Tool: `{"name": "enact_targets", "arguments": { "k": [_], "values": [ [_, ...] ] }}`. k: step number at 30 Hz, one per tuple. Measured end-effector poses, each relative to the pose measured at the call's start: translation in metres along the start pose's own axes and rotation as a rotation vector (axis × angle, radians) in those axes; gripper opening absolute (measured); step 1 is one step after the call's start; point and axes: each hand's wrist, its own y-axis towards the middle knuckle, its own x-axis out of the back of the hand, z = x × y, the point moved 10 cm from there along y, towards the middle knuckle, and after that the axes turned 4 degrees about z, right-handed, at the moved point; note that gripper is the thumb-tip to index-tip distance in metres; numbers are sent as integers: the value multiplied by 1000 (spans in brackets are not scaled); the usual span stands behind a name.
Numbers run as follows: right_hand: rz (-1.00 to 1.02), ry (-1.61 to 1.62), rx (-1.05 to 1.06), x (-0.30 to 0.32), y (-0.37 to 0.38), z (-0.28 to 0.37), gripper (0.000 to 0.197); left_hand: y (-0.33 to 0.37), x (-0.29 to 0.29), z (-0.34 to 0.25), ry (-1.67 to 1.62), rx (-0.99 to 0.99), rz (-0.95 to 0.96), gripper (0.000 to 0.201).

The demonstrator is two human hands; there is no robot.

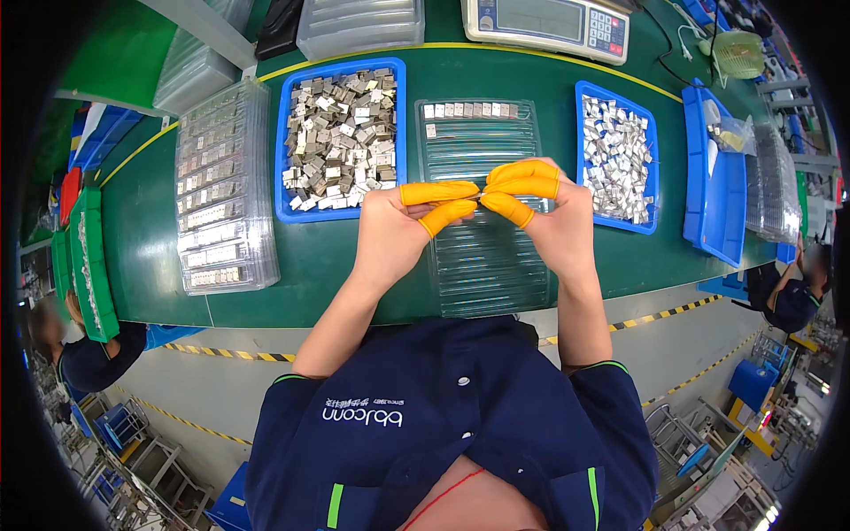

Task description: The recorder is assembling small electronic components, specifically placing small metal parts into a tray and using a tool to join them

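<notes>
My left hand [398, 228] and my right hand [560, 223] meet over a clear ribbed plastic tray [491, 274], with yellow finger cots on their fingers. Both pinch a small metal part [479, 196] between the fingertips, which mostly hide it. At the tray's far end lies a row of small silver metal pieces [469, 111], with another piece just below its left end. A blue bin [401, 119] heaped with loose metal pieces stands to the left. Smaller whitish metal pieces fill another blue bin [652, 168] on the right.
A stack of clear trays [257, 221] filled with rows of pieces stands at the left. At the back are a digital scale [544, 22] and stacked clear boxes [359, 25]. An empty-looking blue bin [730, 208] leans at the right. Other people sit at both sides.
</notes>
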Motion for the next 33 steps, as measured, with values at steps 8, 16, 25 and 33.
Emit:
{"name": "enact_targets", "arguments": {
  "k": [8,16,25,33],
  "values": [
    [148,863,-437,-42,-16,-45,17,-2,-1,-1,-182,58,109,20],
    [6,608,-302,-32,-12,-32,14,-1,-1,4,-272,87,116,19],
    [34,358,-174,-29,2,-14,13,-4,8,21,-379,103,24,21],
    [-92,-298,226,-25,16,33,16,-2,36,33,-73,86,-55,23]
  ]
}}
